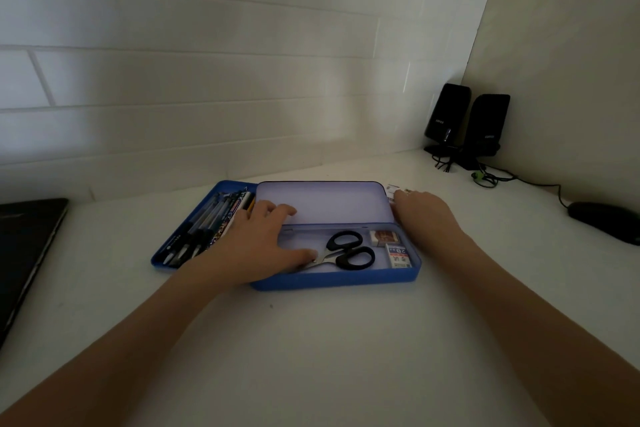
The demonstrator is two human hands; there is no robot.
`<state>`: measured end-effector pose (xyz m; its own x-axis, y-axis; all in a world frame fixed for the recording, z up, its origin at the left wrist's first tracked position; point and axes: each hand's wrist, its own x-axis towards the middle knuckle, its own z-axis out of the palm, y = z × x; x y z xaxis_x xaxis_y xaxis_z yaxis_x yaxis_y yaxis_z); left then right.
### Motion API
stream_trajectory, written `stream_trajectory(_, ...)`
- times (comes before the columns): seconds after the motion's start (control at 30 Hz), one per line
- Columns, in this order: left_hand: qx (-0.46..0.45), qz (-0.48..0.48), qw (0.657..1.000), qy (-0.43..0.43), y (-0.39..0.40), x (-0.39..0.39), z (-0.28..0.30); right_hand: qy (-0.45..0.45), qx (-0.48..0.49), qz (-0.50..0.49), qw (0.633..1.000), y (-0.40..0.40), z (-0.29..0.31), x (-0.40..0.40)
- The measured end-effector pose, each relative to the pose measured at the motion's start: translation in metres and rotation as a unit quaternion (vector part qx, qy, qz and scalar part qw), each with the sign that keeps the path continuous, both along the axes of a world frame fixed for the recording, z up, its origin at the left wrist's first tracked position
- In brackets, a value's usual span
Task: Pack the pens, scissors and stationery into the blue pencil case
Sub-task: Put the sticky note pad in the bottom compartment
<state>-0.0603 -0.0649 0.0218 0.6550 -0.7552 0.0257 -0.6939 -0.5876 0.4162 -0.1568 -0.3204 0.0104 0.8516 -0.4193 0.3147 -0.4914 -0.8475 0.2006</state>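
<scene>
The blue pencil case (332, 282) lies open on the white desk, its pale lid (329, 199) folded back. Inside lie black-handled scissors (349, 250), a small eraser (384, 237) and a 2B lead box (400, 256). A blue tray (157, 258) at the case's left holds several pens (204, 225). My left hand (256, 243) rests palm down over the case's left end, fingers spread on the lid and thumb touching the scissor blades. My right hand (426, 215) is at the lid's right end, its fingers over a small white packet (393, 190); the fingertips are hidden.
A dark laptop (24, 253) sits at the left edge. Two black speakers (446, 114) stand in the back right corner with cables (491, 178) trailing to a black mouse (606, 220). A tiled wall rises close behind the case.
</scene>
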Motion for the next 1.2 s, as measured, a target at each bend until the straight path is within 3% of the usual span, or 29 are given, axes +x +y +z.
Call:
stream_trajectory(0.17,0.000,0.021,1.000,-0.003,-0.003,-0.005,-0.001,-0.112,0.092,-0.038,0.989,-0.008,-0.007,-0.014)
stream_trajectory(0.37,0.047,0.049,0.997,-0.022,-0.005,-0.006,-0.002,-0.143,0.260,-0.031,0.954,-0.018,-0.014,-0.013)
stream_trajectory(0.77,0.050,0.071,0.995,-0.047,-0.010,-0.012,-0.004,-0.202,0.242,-0.042,0.948,-0.012,-0.012,-0.017)
stream_trajectory(0.97,-0.024,0.057,0.998,0.011,-0.009,-0.007,-0.003,-0.317,0.246,0.000,0.916,-0.008,-0.004,-0.020)
stream_trajectory(1.2,0.028,-0.004,0.997,0.076,-0.004,0.005,0.002,-0.327,0.267,-0.005,0.907,-0.010,-0.006,-0.019)
